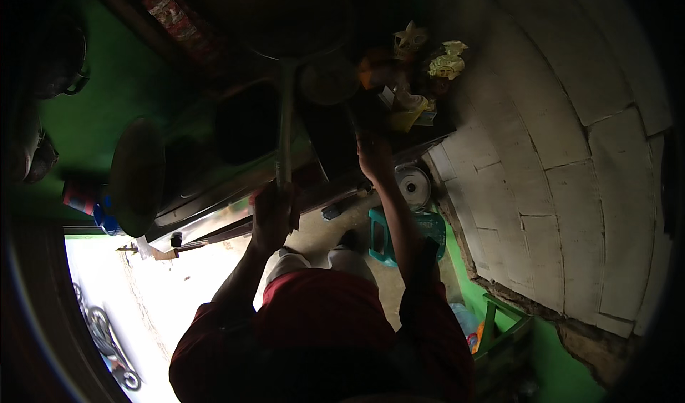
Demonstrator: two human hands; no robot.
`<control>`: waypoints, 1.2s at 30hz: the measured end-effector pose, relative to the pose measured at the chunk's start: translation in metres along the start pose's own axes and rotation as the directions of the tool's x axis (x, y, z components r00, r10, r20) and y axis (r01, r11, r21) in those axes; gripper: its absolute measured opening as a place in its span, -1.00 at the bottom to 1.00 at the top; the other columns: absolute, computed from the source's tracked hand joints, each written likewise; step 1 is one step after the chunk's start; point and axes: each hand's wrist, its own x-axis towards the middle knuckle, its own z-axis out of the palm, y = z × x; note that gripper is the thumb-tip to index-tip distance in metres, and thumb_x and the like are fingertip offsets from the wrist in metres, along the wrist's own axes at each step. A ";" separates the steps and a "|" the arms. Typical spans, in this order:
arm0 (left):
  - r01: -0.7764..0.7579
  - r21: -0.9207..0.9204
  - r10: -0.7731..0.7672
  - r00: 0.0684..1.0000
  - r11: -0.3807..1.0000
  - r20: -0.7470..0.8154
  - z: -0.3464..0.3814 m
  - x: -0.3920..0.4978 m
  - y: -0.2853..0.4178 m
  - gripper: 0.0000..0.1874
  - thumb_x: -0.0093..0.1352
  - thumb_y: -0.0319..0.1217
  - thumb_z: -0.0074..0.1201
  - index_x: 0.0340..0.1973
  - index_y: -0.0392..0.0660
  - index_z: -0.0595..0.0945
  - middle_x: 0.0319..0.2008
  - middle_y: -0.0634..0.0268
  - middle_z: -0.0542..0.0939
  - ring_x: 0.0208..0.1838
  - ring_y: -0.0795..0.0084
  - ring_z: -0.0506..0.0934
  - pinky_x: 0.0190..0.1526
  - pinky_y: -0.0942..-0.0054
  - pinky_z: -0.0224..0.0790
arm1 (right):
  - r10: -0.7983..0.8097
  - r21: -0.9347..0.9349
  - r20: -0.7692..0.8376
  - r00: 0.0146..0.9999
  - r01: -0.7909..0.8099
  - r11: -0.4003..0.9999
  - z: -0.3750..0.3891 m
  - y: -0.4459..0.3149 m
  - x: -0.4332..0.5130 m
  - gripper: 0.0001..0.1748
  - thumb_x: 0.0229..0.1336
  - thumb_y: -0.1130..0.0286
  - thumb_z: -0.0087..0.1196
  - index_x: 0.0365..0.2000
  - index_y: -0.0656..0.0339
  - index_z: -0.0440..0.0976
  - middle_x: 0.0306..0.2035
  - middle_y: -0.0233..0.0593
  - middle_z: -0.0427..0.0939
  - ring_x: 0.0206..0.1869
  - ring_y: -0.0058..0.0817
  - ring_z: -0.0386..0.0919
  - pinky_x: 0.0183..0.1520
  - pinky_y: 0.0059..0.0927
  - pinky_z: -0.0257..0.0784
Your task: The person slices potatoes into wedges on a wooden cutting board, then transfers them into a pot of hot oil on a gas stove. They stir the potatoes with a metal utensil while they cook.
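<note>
My left hand (274,213) is closed around the long handle of a large round pan or wide skimmer (299,25), whose dark round head lies at the top of the view. Over the dark counter, my right hand (373,154) reaches forward, right of that handle; its fingers are in shadow, and whether they hold anything cannot be told. Beyond it lie a yellow packet (409,118) and other small wrapped items. A dim round lid or plate (330,82) shows between the long handle and the packets.
A large oval pan or lid (138,177) stands at the left by blue items (106,218). Pans (59,60) hang on the green wall. A teal plastic stool (381,237) and a round metal lid (413,187) are below the counter, near the block wall (535,189).
</note>
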 end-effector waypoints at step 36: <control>0.039 0.031 -0.025 0.929 0.999 -0.369 -0.443 -0.278 -0.011 -0.65 0.68 -0.17 0.00 -0.08 -0.25 0.60 -0.64 0.45 0.40 -0.65 0.67 0.34 -0.59 0.55 0.15 | -0.223 0.003 0.507 0.833 0.257 0.966 0.203 -0.349 -0.198 -0.56 0.55 0.21 0.14 0.17 0.36 0.58 -0.46 -0.39 0.53 -0.41 -0.69 0.46 -0.31 -0.49 0.39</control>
